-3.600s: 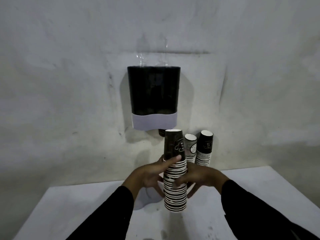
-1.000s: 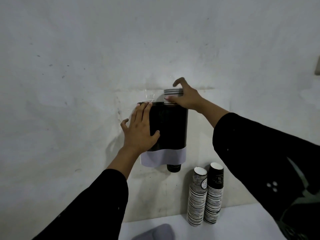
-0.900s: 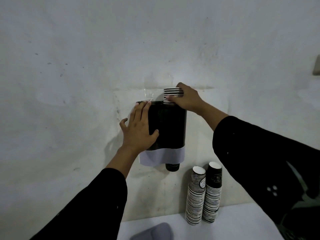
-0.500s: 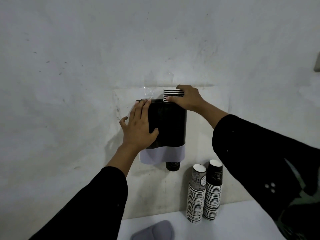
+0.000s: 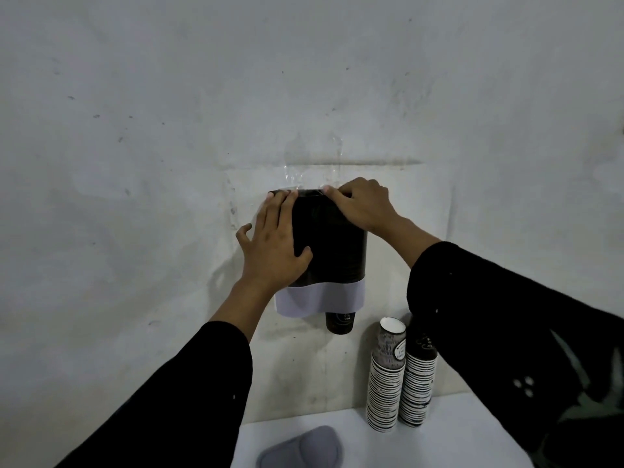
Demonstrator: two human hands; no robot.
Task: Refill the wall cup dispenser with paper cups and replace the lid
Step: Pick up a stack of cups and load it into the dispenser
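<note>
1. Head view: cups that stuck up above the black wall-mounted plastic dispenser (image 5: pixel 329 244) half a second earlier had sunk inside; one dark paper cup (image 5: pixel 339 321) poked out below.
2. Right hand (image 5: pixel 363 206) pressed flat on top, gripping nothing; left hand (image 5: pixel 275 248) lay open, bracing the front.
3. Grey oval lid (image 5: pixel 300 449) waited on the white table (image 5: pixel 456 434), two striped spare cup stacks (image 5: pixel 401 376) against the scuffed white wall (image 5: pixel 169 130).

The white tabletop (image 5: pixel 456 444) carries two stacks of paper cups (image 5: pixel 401 383), standing side by side against the wall, and the grey lid (image 5: pixel 300 449) lies near its front-left part.
</note>
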